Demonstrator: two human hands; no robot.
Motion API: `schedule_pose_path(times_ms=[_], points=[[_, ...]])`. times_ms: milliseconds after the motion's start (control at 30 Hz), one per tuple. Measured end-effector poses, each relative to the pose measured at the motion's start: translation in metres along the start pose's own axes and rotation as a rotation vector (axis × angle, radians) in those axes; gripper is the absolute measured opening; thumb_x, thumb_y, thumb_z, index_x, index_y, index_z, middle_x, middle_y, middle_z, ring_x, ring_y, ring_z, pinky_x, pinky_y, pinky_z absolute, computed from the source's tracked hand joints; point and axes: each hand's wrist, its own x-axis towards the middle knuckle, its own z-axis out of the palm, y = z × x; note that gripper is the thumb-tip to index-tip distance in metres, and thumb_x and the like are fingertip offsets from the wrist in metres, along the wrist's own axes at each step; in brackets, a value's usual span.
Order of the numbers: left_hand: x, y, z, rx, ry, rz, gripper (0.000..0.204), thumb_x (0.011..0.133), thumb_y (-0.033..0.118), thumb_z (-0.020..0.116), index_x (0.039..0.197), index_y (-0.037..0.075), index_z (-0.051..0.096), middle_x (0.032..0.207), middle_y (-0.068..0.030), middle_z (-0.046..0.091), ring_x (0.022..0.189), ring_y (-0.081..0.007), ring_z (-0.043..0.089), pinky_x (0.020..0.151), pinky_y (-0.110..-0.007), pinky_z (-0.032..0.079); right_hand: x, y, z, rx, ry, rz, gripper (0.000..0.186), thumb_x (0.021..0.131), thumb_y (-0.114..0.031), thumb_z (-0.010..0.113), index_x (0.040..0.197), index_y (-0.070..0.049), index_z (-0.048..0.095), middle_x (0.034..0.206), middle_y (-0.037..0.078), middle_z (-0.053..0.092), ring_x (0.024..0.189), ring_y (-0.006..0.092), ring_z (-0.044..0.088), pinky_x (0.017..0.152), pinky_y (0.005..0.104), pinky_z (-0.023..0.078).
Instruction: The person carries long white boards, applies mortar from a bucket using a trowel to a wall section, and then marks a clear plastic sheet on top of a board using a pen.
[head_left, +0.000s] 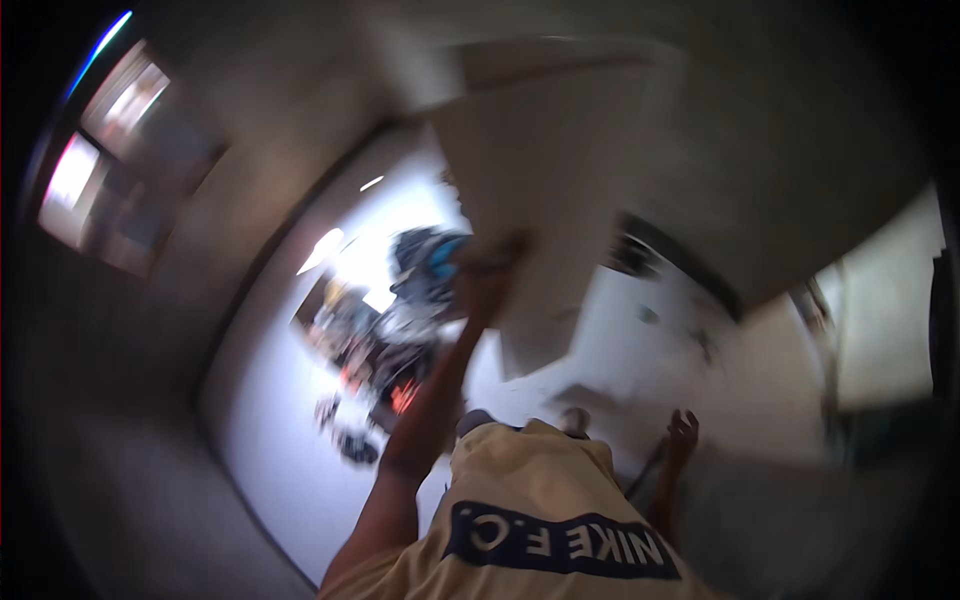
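A tall, pale, door-like panel (545, 190) stands ahead of me, narrowing toward the floor. My left hand (488, 278) is at its left edge, the fingers apparently closed round that edge, though motion smears them. Low on the right hangs my right hand (682, 430), its fingers loosely apart and no held thing visible. It is well away from the panel. A thin dark line runs beside the right wrist; its kind is unclear.
A blurred heap of dark, blue and orange items (390, 340) lies on the pale floor (270, 440) left of my arm. Dark small things (357, 447) lie nearer. Windows (120, 160) are in the left wall. A pale surface (885, 320) rises at the far right.
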Motion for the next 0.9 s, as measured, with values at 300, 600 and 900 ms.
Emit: schedule_pose_path(times_ms=[300,600,900], points=[[0.006,0.068,0.155,-0.259,-0.226,0.030,0.059,0.079,0.014,0.081,0.127,-0.002,0.051,0.117,-0.0157,0.060,0.102,-0.0263,0.059,0.092,-0.041,0.051,0.027,0.042,-0.142,0.294,0.321,0.164,0.048,0.091,-0.036,0.069,0.117,0.004,0.060,0.089,0.013,0.070,0.073,0.0161,0.066,0.068,0.0293,0.054],[0.042,0.044,0.323,-0.359,-0.844,-0.007,0.069,0.075,-0.001,0.075,0.134,0.005,0.039,0.110,-0.0107,0.053,0.090,-0.0185,0.055,0.071,-0.029,0.051,0.053,0.053,-0.132,0.298,0.352,0.338,0.040,0.091,-0.027,0.070,0.113,0.006,0.061,0.087,0.013,0.070,0.075,0.0171,0.068,0.063,0.0294,0.056],[0.102,0.015,0.530,-0.431,-0.996,-0.102,0.056,0.092,0.023,0.064,0.137,0.001,0.040,0.124,-0.0102,0.051,0.107,-0.0208,0.051,0.094,-0.035,0.044,0.196,0.085,-0.173,0.350,0.390,0.712,0.046,0.090,-0.035,0.069,0.111,0.005,0.064,0.092,0.016,0.070,0.075,0.0190,0.068,0.065,0.0315,0.057]])
